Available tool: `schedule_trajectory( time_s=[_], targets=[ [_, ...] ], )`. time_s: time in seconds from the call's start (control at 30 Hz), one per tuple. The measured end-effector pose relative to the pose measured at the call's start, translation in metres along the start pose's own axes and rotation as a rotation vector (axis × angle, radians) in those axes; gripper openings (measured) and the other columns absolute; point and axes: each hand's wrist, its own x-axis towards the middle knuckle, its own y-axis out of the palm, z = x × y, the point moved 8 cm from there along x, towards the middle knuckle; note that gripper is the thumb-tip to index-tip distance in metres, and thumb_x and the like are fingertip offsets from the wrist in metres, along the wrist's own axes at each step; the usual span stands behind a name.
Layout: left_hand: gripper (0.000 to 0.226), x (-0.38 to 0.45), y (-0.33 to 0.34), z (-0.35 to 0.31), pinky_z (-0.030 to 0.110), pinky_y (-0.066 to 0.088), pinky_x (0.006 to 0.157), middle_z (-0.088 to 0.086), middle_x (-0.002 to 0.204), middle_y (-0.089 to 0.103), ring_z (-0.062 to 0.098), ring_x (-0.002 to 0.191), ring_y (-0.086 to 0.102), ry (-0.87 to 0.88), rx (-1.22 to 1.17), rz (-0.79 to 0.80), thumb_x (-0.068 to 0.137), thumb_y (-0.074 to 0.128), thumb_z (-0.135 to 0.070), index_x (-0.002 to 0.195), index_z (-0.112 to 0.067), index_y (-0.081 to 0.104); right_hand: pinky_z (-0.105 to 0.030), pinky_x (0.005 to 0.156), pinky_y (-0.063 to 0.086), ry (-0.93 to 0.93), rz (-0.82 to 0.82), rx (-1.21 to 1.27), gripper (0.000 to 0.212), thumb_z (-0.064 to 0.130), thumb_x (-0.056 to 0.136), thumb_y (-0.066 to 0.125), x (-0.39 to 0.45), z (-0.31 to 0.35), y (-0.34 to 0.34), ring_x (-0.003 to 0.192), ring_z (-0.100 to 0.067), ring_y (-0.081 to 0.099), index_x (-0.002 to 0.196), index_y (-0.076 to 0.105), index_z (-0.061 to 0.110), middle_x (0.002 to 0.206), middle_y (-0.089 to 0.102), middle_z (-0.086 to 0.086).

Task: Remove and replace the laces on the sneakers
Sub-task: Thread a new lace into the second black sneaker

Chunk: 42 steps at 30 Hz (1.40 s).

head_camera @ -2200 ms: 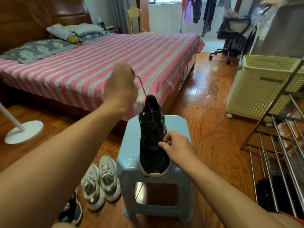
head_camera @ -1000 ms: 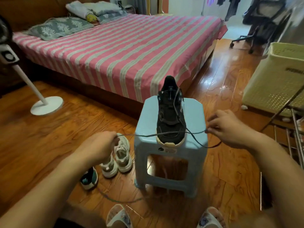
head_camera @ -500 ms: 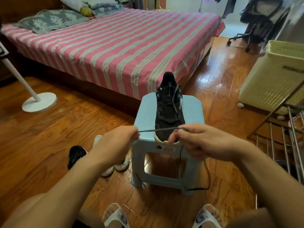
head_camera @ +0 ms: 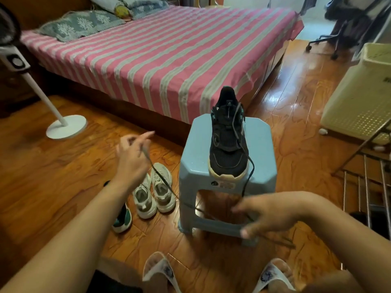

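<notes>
Now both hands, left hand (head_camera: 132,159) and right hand (head_camera: 267,212), pinching thin dark lace (head_camera: 160,178), black mesh sneaker (head_camera: 228,140) on glossy blue stool (head_camera: 262,144)

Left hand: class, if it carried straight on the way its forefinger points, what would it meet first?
Probably the bed: the left hand points up and away over bare floor toward its near side, though depth is unclear.

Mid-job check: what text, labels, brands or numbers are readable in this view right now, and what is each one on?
No text reads clearly.
Sticker on the front of the blue stool: print too small and blurred to read.
Dark print at the right edge of the cream laundry basket: cut off by the frame, unreadable.
Small light logo on the tongue of the black sneaker: a mark, no legible letters.
</notes>
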Motion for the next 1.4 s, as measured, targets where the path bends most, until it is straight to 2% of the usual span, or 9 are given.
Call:
schedule_trajectory(
  time_s=[0.07,0.2,0.3,0.47,0.7,0.83,0.93,1.23,1.4],
  targets=[
    [0.04,-0.03,-0.011,-0.071,0.029,0.038,0.083,0.002,0.11,0.041,0.021,0.103,0.038,0.325,0.002,-0.071,0.107,0.032,-0.048,0.137,-0.043,0.059,-0.031,0.113,0.039,-0.171,-0.291,0.505,0.054,0.06,0.098,0.04,-0.007,0.028,-0.036,0.128,-0.003,0.054,0.141,0.055,0.03,0.137,0.058,0.017],
    [0.018,-0.117,0.013,-0.164,0.041,0.037,0.079,0.003,0.087,0.051,0.026,0.089,0.049,0.993,0.18,-0.07,0.103,0.058,-0.029,0.12,-0.031,0.062,-0.04,0.105,0.046,-0.579,-0.131,1.454,0.064,0.05,0.107,0.025,-0.011,0.077,-0.053,0.123,-0.022,0.06,0.139,0.056,0.005,0.13,0.065,-0.01],
    [0.019,-0.126,0.034,-0.162,0.044,0.033,0.095,0.002,0.096,0.057,0.025,0.105,0.051,1.084,0.232,-0.046,0.107,0.049,-0.031,0.12,-0.025,0.061,-0.032,0.062,0.054,-0.441,-0.364,1.642,0.043,0.031,0.108,0.037,-0.005,0.057,-0.06,0.078,-0.019,0.068,0.123,0.064,0.001,0.093,0.068,-0.013],
    [0.032,-0.13,0.063,-0.158,0.043,0.044,0.09,-0.001,0.106,0.062,0.022,0.1,0.053,1.102,0.164,0.279,0.11,0.04,-0.031,0.116,-0.018,0.068,-0.025,0.048,0.047,-0.343,-0.695,1.893,0.029,0.031,0.109,0.037,-0.007,0.008,-0.086,0.044,-0.01,0.042,0.1,0.055,0.01,0.053,0.039,0.003],
    [0.056,-0.131,0.07,-0.161,0.027,0.047,0.089,-0.013,0.114,0.053,0.007,0.106,0.051,0.886,-0.083,0.738,0.094,0.052,-0.007,0.143,-0.036,0.052,-0.021,0.044,0.007,-0.178,-0.744,1.652,0.043,0.061,0.101,0.037,-0.02,-0.009,-0.101,0.053,-0.008,0.01,0.097,0.042,0.018,0.063,0.021,0.005],
    [0.033,-0.07,0.047,-0.123,0.041,0.06,0.084,-0.007,0.097,0.067,0.011,0.086,0.065,0.008,-0.682,0.372,0.094,0.047,0.001,0.113,-0.02,0.064,-0.02,0.044,0.026,-0.13,-0.732,0.994,0.029,0.028,0.106,0.039,-0.013,0.023,-0.092,0.046,-0.007,0.029,0.079,0.046,0.022,0.06,0.034,0.007],
    [0.024,-0.064,0.07,-0.111,0.044,0.062,0.084,0.013,0.107,0.075,0.025,0.1,0.073,-0.437,-0.983,0.514,0.105,0.053,-0.02,0.111,-0.009,0.073,-0.023,0.051,0.033,-0.114,-0.703,0.667,0.037,0.03,0.106,0.039,0.003,0.044,-0.075,0.049,-0.003,0.04,0.072,0.05,0.024,0.059,0.044,0.009],
    [0.016,-0.043,0.093,-0.103,0.023,0.054,0.059,0.007,0.077,0.069,0.016,0.067,0.064,-0.53,-1.051,0.437,0.1,0.062,-0.01,0.099,-0.005,0.077,-0.027,0.053,0.047,0.011,-0.382,0.58,0.057,0.053,0.104,0.035,0.008,0.051,-0.067,0.051,-0.01,0.055,0.08,0.067,0.012,0.063,0.061,-0.002],
    [0.015,-0.02,0.111,-0.1,0.037,0.058,0.07,0.01,0.075,0.073,0.018,0.067,0.065,-0.379,-0.633,0.405,0.094,0.07,-0.013,0.08,-0.009,0.074,-0.036,0.075,0.059,0.101,-0.965,0.504,0.04,0.041,0.103,0.046,-0.023,-0.021,-0.144,0.072,-0.017,0.069,0.085,0.071,0.016,0.075,0.073,-0.004]
  ],
)
